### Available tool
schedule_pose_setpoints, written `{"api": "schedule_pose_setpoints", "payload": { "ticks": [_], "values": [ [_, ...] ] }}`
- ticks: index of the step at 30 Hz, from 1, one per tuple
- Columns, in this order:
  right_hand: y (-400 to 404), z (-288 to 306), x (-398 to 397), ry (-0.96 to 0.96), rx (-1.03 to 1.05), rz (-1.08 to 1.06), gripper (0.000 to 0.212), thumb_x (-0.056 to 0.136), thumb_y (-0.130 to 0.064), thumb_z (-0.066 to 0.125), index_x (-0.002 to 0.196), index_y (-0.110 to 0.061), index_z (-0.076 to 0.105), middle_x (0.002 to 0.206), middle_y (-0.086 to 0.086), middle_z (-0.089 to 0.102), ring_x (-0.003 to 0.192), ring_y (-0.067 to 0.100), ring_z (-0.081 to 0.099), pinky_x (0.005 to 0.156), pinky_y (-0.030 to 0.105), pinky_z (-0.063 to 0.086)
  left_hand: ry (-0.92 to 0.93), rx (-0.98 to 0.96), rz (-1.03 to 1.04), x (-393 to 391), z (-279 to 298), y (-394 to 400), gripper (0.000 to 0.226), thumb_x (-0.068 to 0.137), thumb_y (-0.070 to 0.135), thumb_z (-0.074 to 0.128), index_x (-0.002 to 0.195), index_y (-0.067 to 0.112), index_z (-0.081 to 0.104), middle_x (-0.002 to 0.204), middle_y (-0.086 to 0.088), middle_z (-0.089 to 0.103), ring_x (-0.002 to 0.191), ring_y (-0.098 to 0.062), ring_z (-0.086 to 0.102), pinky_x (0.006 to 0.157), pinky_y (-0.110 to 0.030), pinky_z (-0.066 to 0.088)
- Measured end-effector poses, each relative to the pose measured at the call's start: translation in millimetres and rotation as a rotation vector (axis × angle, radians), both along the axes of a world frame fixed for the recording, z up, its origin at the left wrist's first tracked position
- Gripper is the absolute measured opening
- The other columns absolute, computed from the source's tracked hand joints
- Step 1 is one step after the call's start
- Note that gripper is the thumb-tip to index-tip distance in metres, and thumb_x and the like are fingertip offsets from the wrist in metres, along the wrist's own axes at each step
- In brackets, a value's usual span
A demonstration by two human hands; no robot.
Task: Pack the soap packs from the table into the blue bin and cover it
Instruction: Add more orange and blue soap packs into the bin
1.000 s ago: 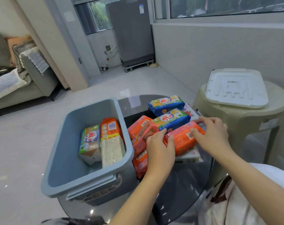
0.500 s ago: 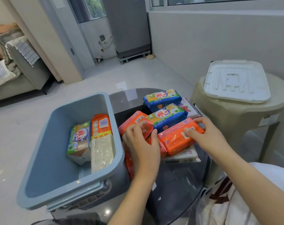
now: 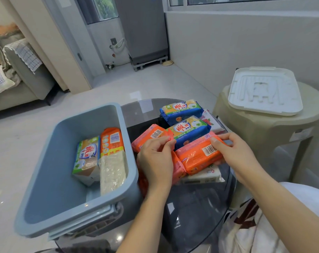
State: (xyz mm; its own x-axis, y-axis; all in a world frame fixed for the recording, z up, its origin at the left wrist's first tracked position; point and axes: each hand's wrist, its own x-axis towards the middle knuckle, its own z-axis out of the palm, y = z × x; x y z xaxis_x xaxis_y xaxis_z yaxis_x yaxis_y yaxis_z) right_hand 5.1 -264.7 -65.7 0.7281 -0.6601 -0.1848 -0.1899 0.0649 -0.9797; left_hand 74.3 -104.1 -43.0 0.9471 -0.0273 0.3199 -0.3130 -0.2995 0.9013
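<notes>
Since a second ago your left hand (image 3: 156, 161) has shifted left off the near orange pack (image 3: 198, 157) and now pinches the crimped end of the far orange pack (image 3: 151, 135), while your right hand (image 3: 233, 156) keeps its fingers curled over the near one's right end. Both packs sit in the heap on the round glass table (image 3: 191, 216), just right of the blue bin (image 3: 67, 212). Three packs already stand inside the bin against its right wall; two blue-and-yellow packs (image 3: 182, 109) lie at the heap's far side. Across on the right, the white ribbed lid (image 3: 264, 92) rests on a beige stool (image 3: 264, 136), well apart from the bin. Glossy film wrappers look slippery, so a pinch on a thin seam could let a brick-shaped bar drop. Lifting two at once may also tumble neighbours across the smooth glass. The bin overhangs the table's left edge, so a hard drop might tip it.
</notes>
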Motion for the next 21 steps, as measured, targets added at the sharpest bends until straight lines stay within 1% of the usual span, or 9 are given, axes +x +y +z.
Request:
{"api": "schedule_pose_setpoints", "payload": {
  "ticks": [4,7,9,12,15,18,19,20,21],
  "values": [
    [-1.6,0.7,-1.4,0.016,0.031,0.017,0.011,0.085,-0.033,0.061,0.089,-0.023,0.056,0.093,0.007,0.067,0.076,0.021,0.069,0.050,0.029,0.052,-0.165,-0.024,-0.079,-17.6,12.7,-17.4,0.009,0.074,0.022,0.076,0.083,0.023,0.077,0.083,0.017,0.068,0.085,0.000,0.063,0.083,-0.035,0.054],
    [-3.7,4.1,-3.8,0.000,0.107,0.025,0.014,0.088,-0.033,0.057,0.087,-0.018,0.058,0.085,0.011,0.066,0.072,0.024,0.068,0.047,0.030,0.051,-0.267,0.108,-0.130,-36.5,18.1,-36.8,0.010,0.073,0.028,0.074,0.082,0.026,0.077,0.085,0.014,0.069,0.087,-0.005,0.059,0.086,-0.037,0.047],
    [-4.7,6.7,-5.9,-0.051,0.189,0.032,0.017,0.092,-0.029,0.051,0.082,-0.016,0.057,0.075,0.010,0.063,0.060,0.019,0.066,0.045,0.029,0.049,-0.310,0.217,-0.169,-45.3,18.7,-49.3,0.012,0.074,0.029,0.072,0.085,0.026,0.078,0.089,0.010,0.069,0.091,-0.009,0.058,0.089,-0.034,0.043],
    [-5.1,9.9,-8.2,-0.105,0.323,0.041,0.023,0.095,-0.033,0.044,0.089,-0.017,0.059,0.059,0.003,0.066,0.045,0.009,0.063,0.039,0.025,0.048,-0.256,0.381,-0.316,-47.9,18.7,-58.9,0.017,0.083,0.026,0.065,0.096,0.023,0.076,0.108,0.005,0.068,0.107,-0.015,0.052,0.100,-0.031,0.034],
    [-5.1,11.5,-8.9,-0.108,0.378,0.059,0.028,0.094,-0.040,0.043,0.095,-0.017,0.060,0.052,-0.003,0.069,0.047,0.009,0.065,0.041,0.026,0.050,-0.167,0.330,-0.352,-44.5,23.0,-52.7,0.023,0.089,0.028,0.058,0.105,0.022,0.073,0.125,0.003,0.061,0.119,-0.013,0.047,0.106,-0.033,0.031],
    [-3.2,13.1,-8.6,-0.070,0.313,0.102,0.036,0.089,-0.051,0.044,0.099,-0.020,0.060,0.061,-0.003,0.072,0.056,0.010,0.068,0.048,0.027,0.052,-0.163,0.347,-0.127,-30.3,24.7,-37.1,0.033,0.092,0.029,0.050,0.121,0.022,0.063,0.137,0.001,0.053,0.129,-0.016,0.042,0.111,-0.039,0.027],
    [-1.9,14.0,-8.6,-0.051,0.274,0.108,0.040,0.087,-0.056,0.045,0.100,-0.020,0.059,0.066,-0.002,0.073,0.061,0.012,0.069,0.051,0.028,0.053,-0.100,0.353,-0.091,-23.3,24.2,-30.9,0.036,0.093,0.028,0.047,0.127,0.020,0.058,0.140,-0.001,0.050,0.132,-0.018,0.040,0.111,-0.040,0.027],
    [-0.8,14.5,-7.9,-0.031,0.237,0.102,0.045,0.083,-0.059,0.047,0.101,-0.019,0.058,0.072,0.000,0.073,0.066,0.014,0.069,0.054,0.030,0.054,0.023,0.316,-0.101,-17.6,23.8,-25.6,0.038,0.095,0.027,0.045,0.131,0.019,0.054,0.140,-0.001,0.050,0.132,-0.019,0.041,0.109,-0.039,0.033],
    [0.1,14.9,-7.4,-0.014,0.209,0.089,0.050,0.080,-0.062,0.050,0.102,-0.017,0.057,0.079,0.003,0.072,0.072,0.016,0.068,0.058,0.032,0.055,0.175,0.229,-0.143,-14.2,23.9,-21.8,0.037,0.096,0.029,0.042,0.131,0.021,0.051,0.134,0.002,0.053,0.125,-0.019,0.048,0.098,-0.034,0.043]
  ]
}}
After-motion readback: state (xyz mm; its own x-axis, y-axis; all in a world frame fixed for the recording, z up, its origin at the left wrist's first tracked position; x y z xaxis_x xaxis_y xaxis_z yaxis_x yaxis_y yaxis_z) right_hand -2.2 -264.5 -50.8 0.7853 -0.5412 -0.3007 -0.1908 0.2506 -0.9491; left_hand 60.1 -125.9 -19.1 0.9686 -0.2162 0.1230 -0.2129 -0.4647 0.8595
